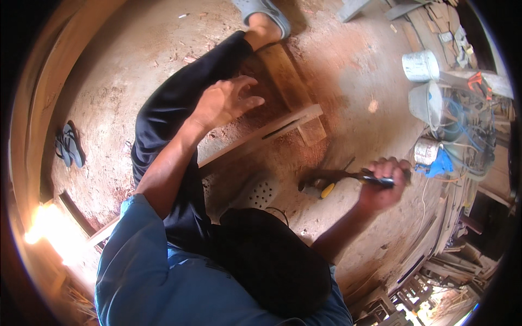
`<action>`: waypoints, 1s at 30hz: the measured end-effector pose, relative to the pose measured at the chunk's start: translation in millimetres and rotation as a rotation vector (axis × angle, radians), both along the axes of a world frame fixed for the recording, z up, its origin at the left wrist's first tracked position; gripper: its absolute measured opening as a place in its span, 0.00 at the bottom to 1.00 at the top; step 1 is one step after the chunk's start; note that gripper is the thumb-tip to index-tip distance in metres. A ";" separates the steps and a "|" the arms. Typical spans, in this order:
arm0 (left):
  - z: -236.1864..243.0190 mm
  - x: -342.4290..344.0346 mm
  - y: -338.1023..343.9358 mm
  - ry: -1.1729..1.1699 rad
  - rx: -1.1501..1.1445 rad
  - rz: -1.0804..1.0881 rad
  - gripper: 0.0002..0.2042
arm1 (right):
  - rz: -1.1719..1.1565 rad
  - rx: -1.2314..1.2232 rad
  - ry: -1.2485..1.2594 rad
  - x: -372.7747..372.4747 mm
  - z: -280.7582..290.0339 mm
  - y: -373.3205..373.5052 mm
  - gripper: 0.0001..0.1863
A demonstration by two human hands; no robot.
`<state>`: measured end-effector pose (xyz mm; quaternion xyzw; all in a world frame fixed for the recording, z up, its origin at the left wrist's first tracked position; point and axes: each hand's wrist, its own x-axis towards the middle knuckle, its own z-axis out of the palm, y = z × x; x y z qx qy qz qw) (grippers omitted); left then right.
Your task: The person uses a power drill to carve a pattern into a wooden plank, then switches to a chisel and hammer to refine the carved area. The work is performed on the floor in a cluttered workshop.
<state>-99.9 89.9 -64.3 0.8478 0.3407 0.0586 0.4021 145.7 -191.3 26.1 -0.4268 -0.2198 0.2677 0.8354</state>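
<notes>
My left hand (pixel 223 102) hovers open, fingers curved and apart, above my bent left leg and beside a wooden plank (pixel 293 117) with a long dark slot. The plank lies across a wooden board (pixel 283 73) on the floor. My right hand (pixel 384 182) grips a dark hand tool (pixel 385 179), partly shiny, at the right; its exact kind is hidden by my fingers. Just left of that hand, a dark object with a yellow part (pixel 315 187) sits low near a grey perforated clog (pixel 260 193) on my foot.
Dark flip-flops (pixel 70 144) lie at left beside a wooden beam (pixel 46 81). Along the right are white buckets (pixel 420 65), a blue cloth (pixel 437 165), hoses and cords, an orange-handled tool (pixel 478 81) and heaped wood offcuts (pixel 446 271). My other clogged foot (pixel 266 24) is at the top.
</notes>
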 end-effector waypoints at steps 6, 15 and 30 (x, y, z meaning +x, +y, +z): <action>-2.3 -0.9 -12.0 0.023 0.018 -0.075 0.28 | -0.041 0.062 -0.203 -69.4 -19.8 79.2 0.03; 1.0 2.1 -21.4 -0.019 -0.003 -0.107 0.28 | -0.142 -0.059 -0.265 -96.3 -36.7 109.2 0.08; -1.0 4.9 -23.9 -0.012 -0.004 -0.104 0.26 | -0.116 -0.063 -0.273 -108.4 -56.5 102.4 0.11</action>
